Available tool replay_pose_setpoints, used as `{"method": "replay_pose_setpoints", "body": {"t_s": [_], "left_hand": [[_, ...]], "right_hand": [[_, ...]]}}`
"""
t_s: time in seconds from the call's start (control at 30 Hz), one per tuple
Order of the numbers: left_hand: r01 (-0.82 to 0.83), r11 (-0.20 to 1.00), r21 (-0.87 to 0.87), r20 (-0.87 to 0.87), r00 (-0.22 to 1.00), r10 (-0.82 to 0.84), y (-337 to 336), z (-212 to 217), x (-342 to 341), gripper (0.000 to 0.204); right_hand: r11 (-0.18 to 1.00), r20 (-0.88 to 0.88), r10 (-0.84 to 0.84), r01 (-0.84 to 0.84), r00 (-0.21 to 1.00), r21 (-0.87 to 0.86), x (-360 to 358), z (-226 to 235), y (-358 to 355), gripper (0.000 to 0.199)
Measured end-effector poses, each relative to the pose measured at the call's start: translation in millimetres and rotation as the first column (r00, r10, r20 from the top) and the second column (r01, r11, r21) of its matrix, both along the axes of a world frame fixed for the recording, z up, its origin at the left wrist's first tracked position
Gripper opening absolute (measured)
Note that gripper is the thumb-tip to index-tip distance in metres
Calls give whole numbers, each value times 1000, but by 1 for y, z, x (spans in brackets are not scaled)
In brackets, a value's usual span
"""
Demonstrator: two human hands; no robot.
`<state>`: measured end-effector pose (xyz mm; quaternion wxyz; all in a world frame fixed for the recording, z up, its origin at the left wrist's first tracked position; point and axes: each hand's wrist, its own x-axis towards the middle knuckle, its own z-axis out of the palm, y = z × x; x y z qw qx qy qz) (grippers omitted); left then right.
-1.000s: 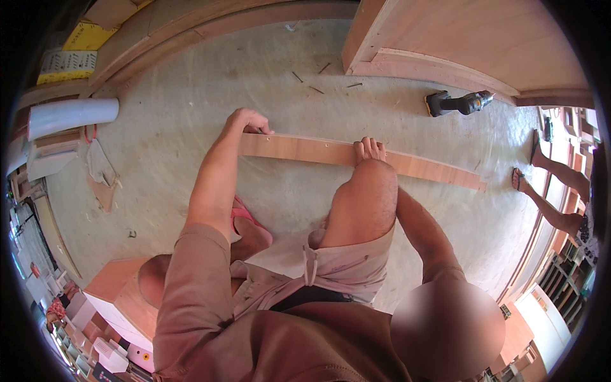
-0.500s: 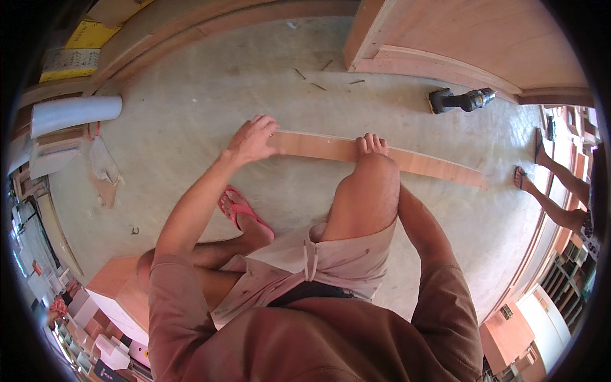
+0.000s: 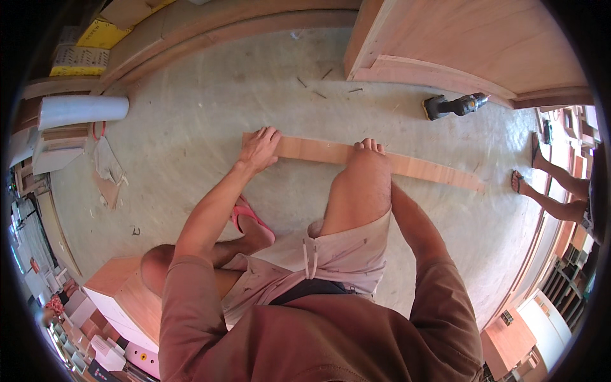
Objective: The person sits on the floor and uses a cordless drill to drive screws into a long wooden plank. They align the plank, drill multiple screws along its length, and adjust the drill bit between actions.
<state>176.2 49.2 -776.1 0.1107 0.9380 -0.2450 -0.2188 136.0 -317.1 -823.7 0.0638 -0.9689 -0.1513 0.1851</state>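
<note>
A long, narrow wooden board [image 3: 312, 149] lies crosswise in front of me, its broad face turned up toward me. My left hand [image 3: 259, 150] grips it close to the left end, fingers over the far edge, and a short stub of wood shows beyond the hand. Near the board's middle, the fingers of my right hand [image 3: 370, 146] curl over the far edge. My raised knee [image 3: 370, 167] hides the rest of that hand and part of the board.
A cordless drill [image 3: 454, 106] rests on the concrete floor beside a large wooden panel [image 3: 471, 51]. Several small dark slivers lie farther left. A pale plastic roll [image 3: 84, 111] is at the left, a wooden box [image 3: 130, 286] by my left knee. Another person's legs [image 3: 554, 188] show at right.
My left hand has come slightly down and now closes over the board, whose left end sticks out past it. The board's face has turned more upward. My right hand has shifted a little left.
</note>
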Motion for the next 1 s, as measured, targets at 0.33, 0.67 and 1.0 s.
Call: {"method": "replay_pose_setpoints", "body": {"t_s": [0.33,0.67,1.0], "left_hand": [[-38,999,-6,-9,999,38,16,-4,-9,71],[-137,981,136,92,988,125,-29,11,-18,39],[-124,989,83,295,951,94,-9,-48,-26,40]], "right_hand": [[999,-77,36,-35,996,15,5,-12,7,38],[986,187,147,-129,971,-106,-13,-71,-40,46],[962,-44,135,-142,990,-234,-11,-82,-36,63]]}}
